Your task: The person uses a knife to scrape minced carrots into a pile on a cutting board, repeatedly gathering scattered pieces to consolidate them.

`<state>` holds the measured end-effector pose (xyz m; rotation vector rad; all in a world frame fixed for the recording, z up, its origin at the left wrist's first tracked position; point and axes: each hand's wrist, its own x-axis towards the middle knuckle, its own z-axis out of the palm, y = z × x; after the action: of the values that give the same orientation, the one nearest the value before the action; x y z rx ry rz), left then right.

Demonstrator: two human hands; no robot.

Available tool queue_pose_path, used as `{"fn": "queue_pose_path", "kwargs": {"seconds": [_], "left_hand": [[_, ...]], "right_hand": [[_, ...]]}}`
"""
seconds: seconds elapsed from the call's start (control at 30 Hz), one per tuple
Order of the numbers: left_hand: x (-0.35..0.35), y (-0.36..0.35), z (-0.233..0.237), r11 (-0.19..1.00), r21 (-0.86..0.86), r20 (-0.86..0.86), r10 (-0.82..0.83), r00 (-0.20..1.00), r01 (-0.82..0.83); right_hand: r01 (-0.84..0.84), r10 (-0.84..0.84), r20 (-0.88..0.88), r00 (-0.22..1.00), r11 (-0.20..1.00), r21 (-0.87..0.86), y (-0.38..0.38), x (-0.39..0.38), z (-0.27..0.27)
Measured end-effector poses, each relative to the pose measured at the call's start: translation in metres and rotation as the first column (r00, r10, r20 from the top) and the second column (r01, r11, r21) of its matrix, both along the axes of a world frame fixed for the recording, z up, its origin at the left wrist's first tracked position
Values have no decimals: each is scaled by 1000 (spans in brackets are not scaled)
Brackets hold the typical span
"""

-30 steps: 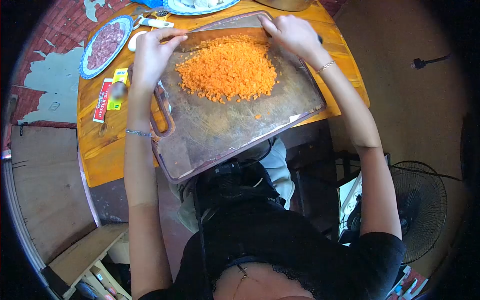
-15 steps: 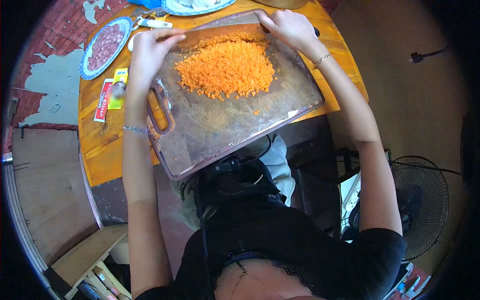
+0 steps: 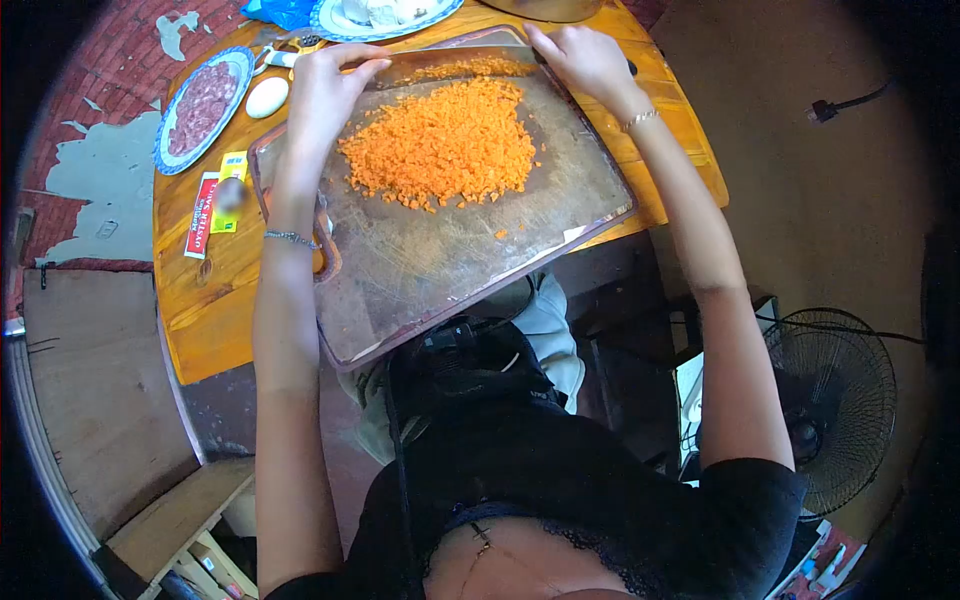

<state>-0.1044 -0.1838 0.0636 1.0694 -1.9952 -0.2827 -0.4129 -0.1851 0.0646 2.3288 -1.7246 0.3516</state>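
A wide-bladed knife [image 3: 440, 72] lies across the far side of a worn cutting board [image 3: 440, 260], with orange bits along its blade. My right hand [image 3: 590, 62] is closed round its dark handle, mostly hidden by the fingers. At the other end, my left hand [image 3: 335, 90] pinches the blade's tip between thumb and fingers. Just on the near side of the blade spreads a heap of finely chopped carrot [image 3: 440, 145]. A few loose crumbs are scattered nearer to me on the board.
Left of the board are a plate of minced meat [image 3: 205, 105], an egg [image 3: 267, 98], a peeler [image 3: 280, 58], a red oyster sauce packet [image 3: 202, 215] and a yellow packet [image 3: 228, 215]. Another plate [image 3: 400, 25] stands at the back. A fan [image 3: 835, 400] is at lower right.
The knife has shifted away from the carrot heap, leaving a gap and showing more orange bits on the blade. Both hands still hold it. The egg has come into fuller view beside my left wrist.
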Motion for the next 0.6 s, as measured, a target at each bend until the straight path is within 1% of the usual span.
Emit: {"fn": "queue_pose_path", "kwargs": {"seconds": [0.07,0.1,0.2,0.27,0.3,0.33,0.43,0.47,0.57,0.6], "left_hand": [[1,0,2,999,8,1,-41,999,41],[3,2,3,998,12,1,-59,998,59],[12,11,1,991,74,-9,-108,994,109],[14,16,3,988,99,-33,-117,993,120],[16,18,4,986,115,-45,-119,992,123],[17,18,5,991,88,-42,-96,995,99],[24,19,15,999,26,-27,-29,999,30],[29,22,19,1000,23,-16,-12,1000,13],[43,37,25,998,-1,17,68,998,-68],[49,42,23,995,6,34,104,994,-104]], "right_hand": [[98,-98,43,994,995,-3,26,10,-2],[150,-151,52,987,988,23,41,19,5],[146,-147,97,984,989,24,65,30,8],[137,-138,41,990,990,35,64,31,22],[130,-131,12,991,991,43,64,31,26],[95,-95,25,995,995,-22,58,30,26],[3,-2,51,999,1000,-17,30,32,25],[32,-36,63,997,997,71,26,38,33],[-96,92,61,994,993,73,8,52,33],[-115,103,118,988,988,100,-1,58,30]]}}
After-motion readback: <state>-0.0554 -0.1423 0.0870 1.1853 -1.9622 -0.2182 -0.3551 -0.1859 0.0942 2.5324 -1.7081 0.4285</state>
